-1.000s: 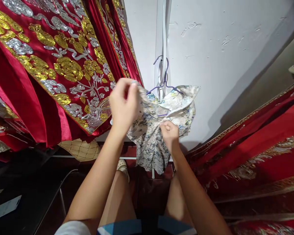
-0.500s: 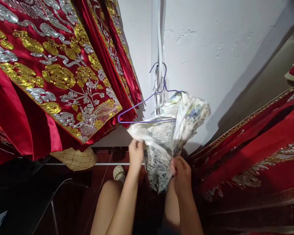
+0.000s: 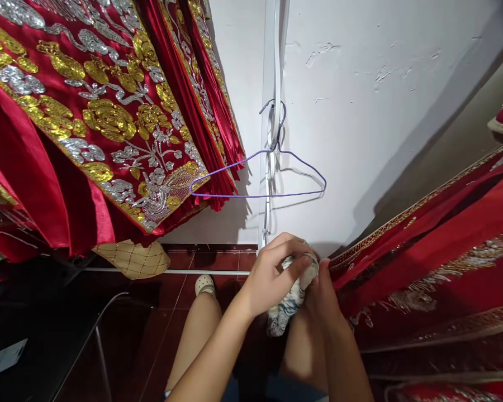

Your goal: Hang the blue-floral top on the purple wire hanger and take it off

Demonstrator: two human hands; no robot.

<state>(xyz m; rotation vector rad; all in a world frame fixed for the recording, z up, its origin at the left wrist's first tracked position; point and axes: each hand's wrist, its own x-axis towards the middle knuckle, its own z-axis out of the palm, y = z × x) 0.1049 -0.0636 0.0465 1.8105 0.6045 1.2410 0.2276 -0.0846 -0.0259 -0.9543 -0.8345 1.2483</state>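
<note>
A white garment with a blue and grey pattern (image 3: 291,304) is bunched up between my hands, over my lap. My left hand (image 3: 274,273) is closed on its top edge, with fingers and thumb curled round the cloth. My right hand (image 3: 322,287) grips the same bundle from the right side, its thumb pointing up and its other fingers mostly hidden. Above the hands, a purple wire hanger (image 3: 255,196) hangs bare from a white strap (image 3: 276,72) on the wall. Neither hand touches the hanger.
Red garments with gold and silver embroidery (image 3: 109,120) hang at left, close to the hanger. More red beaded cloth (image 3: 427,268) fills the right side. A black table (image 3: 20,312) is at lower left, near a tan quilted item (image 3: 132,258). The white wall (image 3: 339,123) is scuffed.
The garment has come off the hanger and is now gathered into a small bundle lower down. My left hand has moved right, towards my right hand. The hanger is left hanging bare.
</note>
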